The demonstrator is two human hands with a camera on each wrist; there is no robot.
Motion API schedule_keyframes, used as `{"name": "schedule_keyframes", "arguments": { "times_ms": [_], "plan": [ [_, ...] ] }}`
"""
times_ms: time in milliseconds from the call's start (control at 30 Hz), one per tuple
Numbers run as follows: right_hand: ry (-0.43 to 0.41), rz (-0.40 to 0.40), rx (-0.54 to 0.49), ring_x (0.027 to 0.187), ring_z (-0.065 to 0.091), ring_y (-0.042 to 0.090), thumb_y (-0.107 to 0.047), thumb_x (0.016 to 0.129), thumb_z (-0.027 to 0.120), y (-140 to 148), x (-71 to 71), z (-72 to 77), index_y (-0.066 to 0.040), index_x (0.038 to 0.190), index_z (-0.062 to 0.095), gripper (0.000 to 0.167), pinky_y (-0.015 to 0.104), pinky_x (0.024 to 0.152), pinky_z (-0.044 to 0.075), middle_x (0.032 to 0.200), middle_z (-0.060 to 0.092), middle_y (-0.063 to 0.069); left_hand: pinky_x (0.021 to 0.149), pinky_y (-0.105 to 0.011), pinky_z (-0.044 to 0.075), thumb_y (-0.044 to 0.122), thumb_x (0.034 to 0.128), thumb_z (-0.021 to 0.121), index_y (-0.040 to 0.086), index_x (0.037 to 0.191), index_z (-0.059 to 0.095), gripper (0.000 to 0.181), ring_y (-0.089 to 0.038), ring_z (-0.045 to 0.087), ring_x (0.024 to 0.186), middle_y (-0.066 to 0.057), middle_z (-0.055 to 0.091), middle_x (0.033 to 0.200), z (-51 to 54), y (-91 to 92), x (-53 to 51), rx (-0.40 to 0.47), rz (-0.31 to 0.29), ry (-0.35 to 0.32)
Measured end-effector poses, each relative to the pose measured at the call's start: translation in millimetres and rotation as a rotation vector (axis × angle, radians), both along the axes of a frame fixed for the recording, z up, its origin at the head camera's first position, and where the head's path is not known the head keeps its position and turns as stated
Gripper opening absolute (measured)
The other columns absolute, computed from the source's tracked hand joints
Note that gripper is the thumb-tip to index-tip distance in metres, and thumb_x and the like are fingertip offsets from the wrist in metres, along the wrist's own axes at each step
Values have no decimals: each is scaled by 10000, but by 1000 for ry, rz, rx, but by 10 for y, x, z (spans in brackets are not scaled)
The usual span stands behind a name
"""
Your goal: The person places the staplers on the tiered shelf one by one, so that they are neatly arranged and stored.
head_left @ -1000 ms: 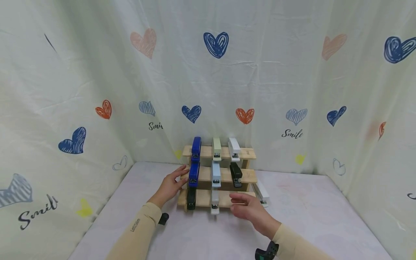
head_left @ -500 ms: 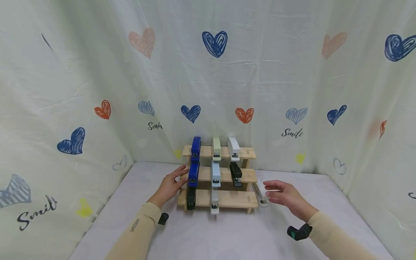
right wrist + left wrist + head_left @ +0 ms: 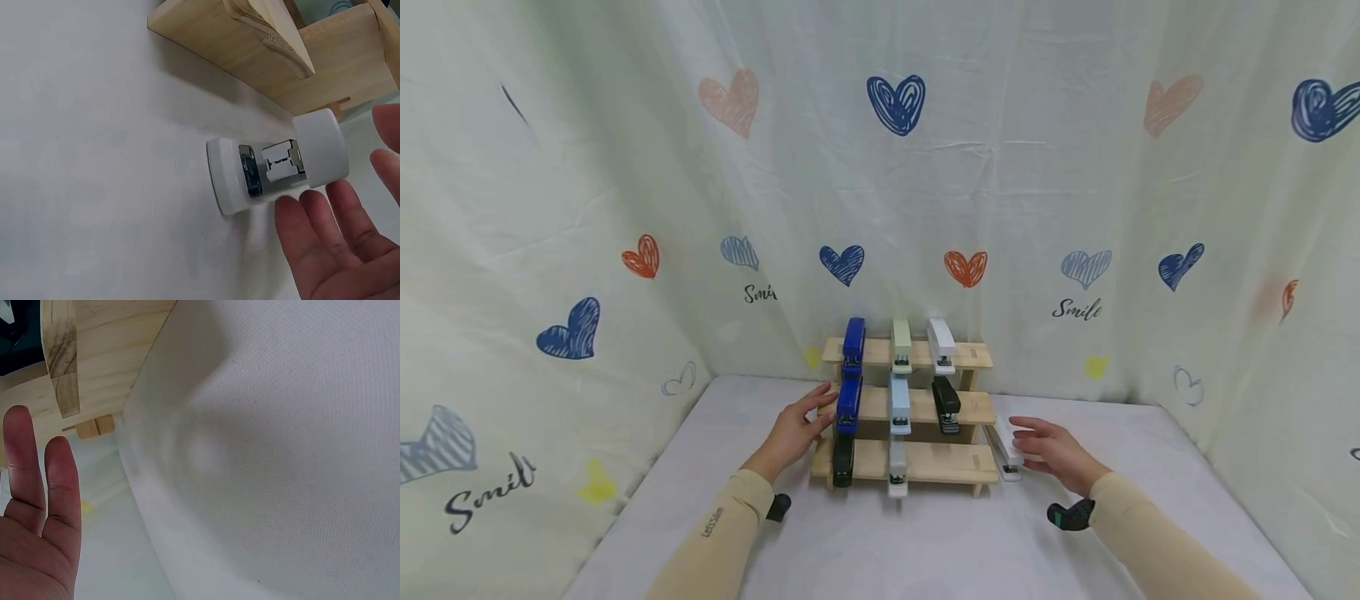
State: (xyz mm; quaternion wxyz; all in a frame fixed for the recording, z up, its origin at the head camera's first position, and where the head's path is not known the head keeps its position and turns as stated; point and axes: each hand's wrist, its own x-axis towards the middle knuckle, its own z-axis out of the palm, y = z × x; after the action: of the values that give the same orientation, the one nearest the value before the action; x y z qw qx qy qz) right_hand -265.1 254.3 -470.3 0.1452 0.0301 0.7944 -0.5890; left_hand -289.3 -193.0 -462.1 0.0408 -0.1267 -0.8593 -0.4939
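Observation:
A white stapler [image 3: 1008, 457] lies on the table against the right side of a three-tier wooden rack [image 3: 940, 450]. My right hand [image 3: 1060, 454] is at its right side. In the right wrist view, extended fingertips sit right beside the white stapler [image 3: 322, 147], and the fingers are not wrapped round it. At the rack's left end, my left hand [image 3: 792, 432] rests with loosely straight fingers by the middle shelf. The left wrist view shows two straight fingers [image 3: 62, 487] near the wooden side panel [image 3: 119, 350], holding nothing.
Staplers stand in columns on the shelves: blue [image 3: 853, 342], light green [image 3: 901, 343] and white [image 3: 941, 343] on top; blue [image 3: 849, 404], light blue [image 3: 899, 404] and black [image 3: 947, 404] in the middle; black [image 3: 843, 460] and grey [image 3: 898, 467] at the bottom. A patterned curtain hangs behind.
My right hand has moved from before the bottom shelf's right end out to the right, then slightly back left to the white stapler. The left hand stays by the rack.

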Motion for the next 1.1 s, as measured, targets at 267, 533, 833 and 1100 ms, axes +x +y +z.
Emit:
{"name": "schedule_keyframes", "arguments": {
  "times_ms": [267,533,833,1100],
  "plan": [
    [-42,-12,-58,1248,454,423,-59,986,571,-58,-64,-75,-36,1495,430,528,548,962,473,1504,323,294,660,-292,546,116,977,656,53,1380,605,410,-281,618,987,-74,388,1565,2,0,3,10,-3,-2],
    [-108,-32,-119,1088,460,330,-52,981,582,-19,-79,-121,-62,1494,446,530,467,904,530,1367,382,231,657,-294,545,111,976,658,59,1375,611,406,-284,623,906,-70,397,1560,7,-3,14,8,0,-6],
    [-119,-63,-150,1071,504,338,-21,967,580,-43,-70,-119,-35,1468,484,510,463,890,538,1389,393,251,661,-286,546,114,976,659,69,1378,611,407,-282,617,1017,-57,401,1559,-15,-7,0,5,4,-1],
    [-103,-76,-194,1168,467,367,6,969,551,0,-41,-125,-8,1492,436,535,499,925,511,1520,264,275,646,-283,547,90,975,654,34,1379,598,411,-315,655,945,-92,386,1563,-4,-6,1,9,-14,22]
  ]
}}
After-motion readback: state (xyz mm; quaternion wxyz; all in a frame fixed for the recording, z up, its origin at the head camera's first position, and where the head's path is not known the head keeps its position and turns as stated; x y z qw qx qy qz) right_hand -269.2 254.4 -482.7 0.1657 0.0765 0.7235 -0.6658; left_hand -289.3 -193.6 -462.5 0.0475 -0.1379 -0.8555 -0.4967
